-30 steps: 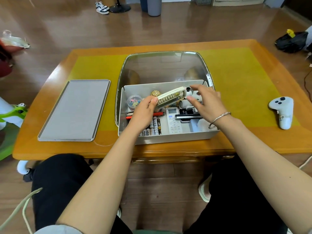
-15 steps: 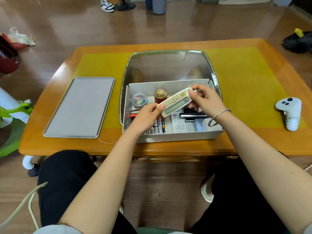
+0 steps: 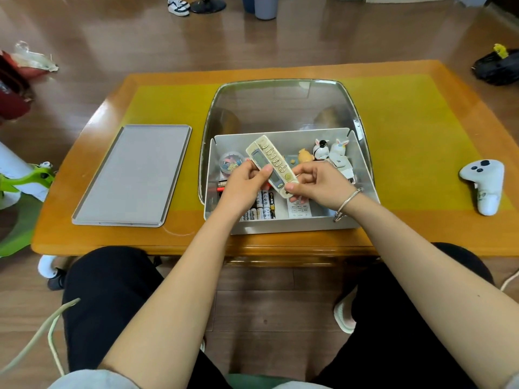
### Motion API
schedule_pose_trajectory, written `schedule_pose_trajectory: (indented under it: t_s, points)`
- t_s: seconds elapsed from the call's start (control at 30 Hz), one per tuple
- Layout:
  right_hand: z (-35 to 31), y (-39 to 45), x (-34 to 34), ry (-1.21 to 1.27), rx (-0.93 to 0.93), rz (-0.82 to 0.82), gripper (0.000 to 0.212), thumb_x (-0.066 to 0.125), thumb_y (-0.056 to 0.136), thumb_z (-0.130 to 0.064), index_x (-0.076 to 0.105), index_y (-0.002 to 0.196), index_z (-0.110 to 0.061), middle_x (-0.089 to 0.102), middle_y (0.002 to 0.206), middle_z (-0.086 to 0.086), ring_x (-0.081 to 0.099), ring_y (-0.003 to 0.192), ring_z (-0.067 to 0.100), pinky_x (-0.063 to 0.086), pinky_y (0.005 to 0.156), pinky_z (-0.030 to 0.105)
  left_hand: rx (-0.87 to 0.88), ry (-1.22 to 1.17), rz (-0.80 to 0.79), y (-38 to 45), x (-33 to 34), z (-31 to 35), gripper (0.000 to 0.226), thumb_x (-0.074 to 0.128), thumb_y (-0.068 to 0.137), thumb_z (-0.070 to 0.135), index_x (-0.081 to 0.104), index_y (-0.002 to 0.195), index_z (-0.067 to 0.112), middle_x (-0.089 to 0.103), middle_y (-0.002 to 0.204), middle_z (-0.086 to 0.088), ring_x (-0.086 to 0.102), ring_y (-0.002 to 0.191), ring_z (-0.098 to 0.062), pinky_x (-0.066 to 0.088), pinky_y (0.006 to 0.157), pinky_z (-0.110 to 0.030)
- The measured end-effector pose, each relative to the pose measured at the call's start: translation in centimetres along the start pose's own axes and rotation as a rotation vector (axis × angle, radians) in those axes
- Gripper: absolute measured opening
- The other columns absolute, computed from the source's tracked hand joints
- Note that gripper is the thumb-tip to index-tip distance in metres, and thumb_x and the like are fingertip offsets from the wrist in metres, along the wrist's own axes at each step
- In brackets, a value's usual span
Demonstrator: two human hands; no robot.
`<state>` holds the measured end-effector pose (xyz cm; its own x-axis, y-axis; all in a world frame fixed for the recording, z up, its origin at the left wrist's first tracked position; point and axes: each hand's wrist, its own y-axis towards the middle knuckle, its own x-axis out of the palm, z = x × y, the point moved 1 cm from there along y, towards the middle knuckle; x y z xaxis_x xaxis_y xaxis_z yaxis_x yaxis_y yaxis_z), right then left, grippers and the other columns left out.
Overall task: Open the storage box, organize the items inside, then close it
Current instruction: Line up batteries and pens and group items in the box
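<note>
Table [image 3: 421, 234] is showing glossy varnished wood, orange-toned, reflecting light along its rim; a matt yellow-green mat [image 3: 407, 136] is covering its top. Storage box [image 3: 280, 226] is looking like smooth matt grey plastic, its raised lid [image 3: 280, 105] being clear, shiny plastic with glare. Flat tray [image 3: 132, 175] beside it is appearing matt grey, finely textured, with a smoother rim. Remote control [image 3: 271, 161] is showing yellowed, worn plastic. Batteries [image 3: 262, 210] are wearing glossy printed wrap. Figurines [image 3: 331, 150] are looking glazed and shiny. White controller [image 3: 483, 183] is showing smooth plastic. Bracelet [image 3: 346, 203] is gleaming like metal. Floor [image 3: 280, 37] is glossy wood plank.
</note>
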<state>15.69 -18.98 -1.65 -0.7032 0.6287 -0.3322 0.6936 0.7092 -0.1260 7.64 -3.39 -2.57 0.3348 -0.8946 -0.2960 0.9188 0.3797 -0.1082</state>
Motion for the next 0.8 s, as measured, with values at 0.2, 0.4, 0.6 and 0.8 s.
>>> schedule_pose_trajectory:
  t_s: [0.2, 0.4, 0.6, 0.8]
  points:
    - [1.8, 0.3, -1.0, -0.612, 0.155, 0.118, 0.035, 0.074, 0.077, -0.039, 0.067, 0.100, -0.014, 0.066, 0.088, 0.000, 0.061, 0.086, 0.017, 0.048, 0.079, 0.029, -0.084, 0.248, 0.127, 0.4, -1.5, -0.7, 0.037, 0.055, 0.095, 0.037, 0.064, 0.094, 0.001, 0.068, 0.082, -0.009, 0.052, 0.060, -0.013, 0.040, 0.053, -0.026]
    - [2.2, 0.6, 0.2, -1.028, 0.366, 0.094, 0.038, 0.062, 0.079, -0.055, 0.054, 0.084, -0.018, 0.057, 0.085, 0.004, 0.052, 0.078, 0.022, 0.043, 0.066, 0.029, -0.084, 0.541, 0.178, 0.5, -2.4, -1.1, 0.040, 0.060, 0.091, 0.039, 0.055, 0.060, 0.014, 0.055, 0.057, 0.001, 0.050, 0.056, -0.009, 0.033, 0.050, -0.024]
    - [1.6, 2.0, 2.3, -1.163, 0.512, -0.020, 0.065, 0.057, 0.068, -0.077, 0.053, 0.093, -0.017, 0.053, 0.080, 0.000, 0.056, 0.079, 0.022, 0.046, 0.063, 0.030, -0.107, 0.607, 0.175, 0.3, -1.7, -1.1, 0.037, 0.058, 0.093, 0.039, 0.057, 0.064, 0.016, 0.057, 0.061, 0.001, 0.052, 0.061, -0.010, 0.034, 0.056, -0.026]
    - [1.9, 2.3, 2.6, -1.167, 0.520, -0.075, 0.073, 0.059, 0.070, -0.073, 0.056, 0.117, -0.018, 0.060, 0.110, 0.002, 0.059, 0.100, 0.023, 0.042, 0.068, 0.031, -0.151, 0.604, 0.107, 0.2, -1.3, -1.1, 0.041, 0.056, 0.094, 0.039, 0.061, 0.066, 0.009, 0.057, 0.060, -0.003, 0.056, 0.065, -0.019, 0.039, 0.056, -0.027]
